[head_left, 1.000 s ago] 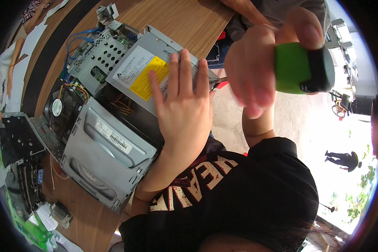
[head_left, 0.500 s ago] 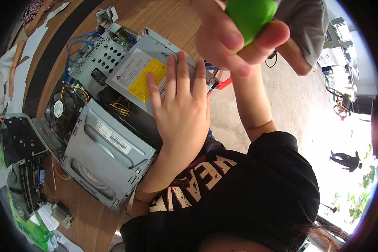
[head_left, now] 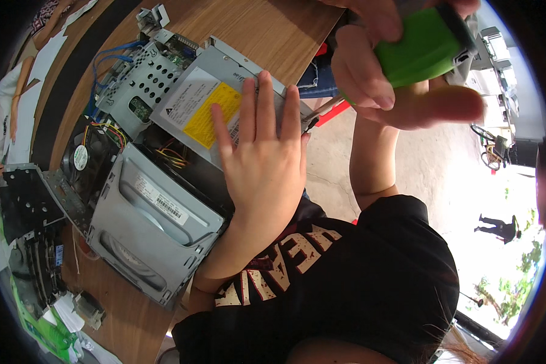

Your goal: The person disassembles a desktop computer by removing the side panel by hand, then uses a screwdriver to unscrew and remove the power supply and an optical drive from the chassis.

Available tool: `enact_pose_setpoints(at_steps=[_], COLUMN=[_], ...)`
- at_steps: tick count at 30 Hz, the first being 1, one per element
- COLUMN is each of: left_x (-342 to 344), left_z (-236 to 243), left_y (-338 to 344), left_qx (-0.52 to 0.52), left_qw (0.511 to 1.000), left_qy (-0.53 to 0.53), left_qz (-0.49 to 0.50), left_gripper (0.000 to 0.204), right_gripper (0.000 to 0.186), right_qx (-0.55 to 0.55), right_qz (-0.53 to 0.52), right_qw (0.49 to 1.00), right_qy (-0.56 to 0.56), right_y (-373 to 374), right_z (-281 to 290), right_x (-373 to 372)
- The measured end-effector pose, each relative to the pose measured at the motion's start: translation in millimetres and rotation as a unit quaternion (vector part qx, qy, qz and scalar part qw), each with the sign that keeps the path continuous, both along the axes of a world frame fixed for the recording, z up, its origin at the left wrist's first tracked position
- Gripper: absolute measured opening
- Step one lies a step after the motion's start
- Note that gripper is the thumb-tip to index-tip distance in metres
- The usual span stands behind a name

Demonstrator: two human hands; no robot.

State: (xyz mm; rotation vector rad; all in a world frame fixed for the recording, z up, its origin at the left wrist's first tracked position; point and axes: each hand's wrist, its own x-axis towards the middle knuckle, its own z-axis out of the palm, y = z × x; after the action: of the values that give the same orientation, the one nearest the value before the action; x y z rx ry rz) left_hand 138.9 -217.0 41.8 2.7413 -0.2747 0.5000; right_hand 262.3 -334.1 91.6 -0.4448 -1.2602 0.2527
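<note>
My left hand (head_left: 264, 164) lies flat, fingers spread, on a silver metal box (head_left: 185, 91) with a white and yellow label, set in an opened computer case (head_left: 148, 76). At the upper right my right hand (head_left: 364, 70) is closed round a green-handled screwdriver (head_left: 415, 51). Its shaft slants down to the box's right edge, close to my left fingertips; its very tip is hard to make out. More fingers (head_left: 373, 15) show at the top against the handle; I cannot tell whose they are. A grey drive-bay panel (head_left: 158, 224) stands folded out below the box.
A fan (head_left: 82, 158) and coloured wires (head_left: 173, 158) sit inside the case, with blue cables (head_left: 106, 57) at its far left. Dark computer parts (head_left: 33, 197) lie on the wooden table (head_left: 279, 30). Another person's arm (head_left: 21, 100) rests at the left edge.
My right hand and the screwdriver have shifted right and slightly down; more of the handle and shaft now shows. My left hand stays on the metal box.
</note>
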Motion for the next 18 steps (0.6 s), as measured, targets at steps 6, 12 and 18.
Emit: enact_pose_setpoints(at_steps=[6,12,18], left_x=[-2.1,1.7,7.2], left_z=[-3.9,6.0,16.4], left_y=[3.5,5.3,-10.2], left_qx=[-0.092,-0.085,-0.186], left_qw=[0.995,0.996,0.98], left_qy=[-0.045,-0.018,0.038], left_qz=[-0.011,-0.023,-0.054], left_gripper=[0.044,0.028,0.019], right_gripper=[0.086,0.068,0.039], right_qx=[0.006,-0.204,-0.075], right_qz=[-0.115,-0.506,-0.359], right_qw=[0.987,0.836,0.93], right_qy=[0.116,0.056,0.004], right_y=[-5.0,3.9,-3.6], right_z=[-10.6,5.9,5.1], right_x=[-13.2,-35.2,-24.8])
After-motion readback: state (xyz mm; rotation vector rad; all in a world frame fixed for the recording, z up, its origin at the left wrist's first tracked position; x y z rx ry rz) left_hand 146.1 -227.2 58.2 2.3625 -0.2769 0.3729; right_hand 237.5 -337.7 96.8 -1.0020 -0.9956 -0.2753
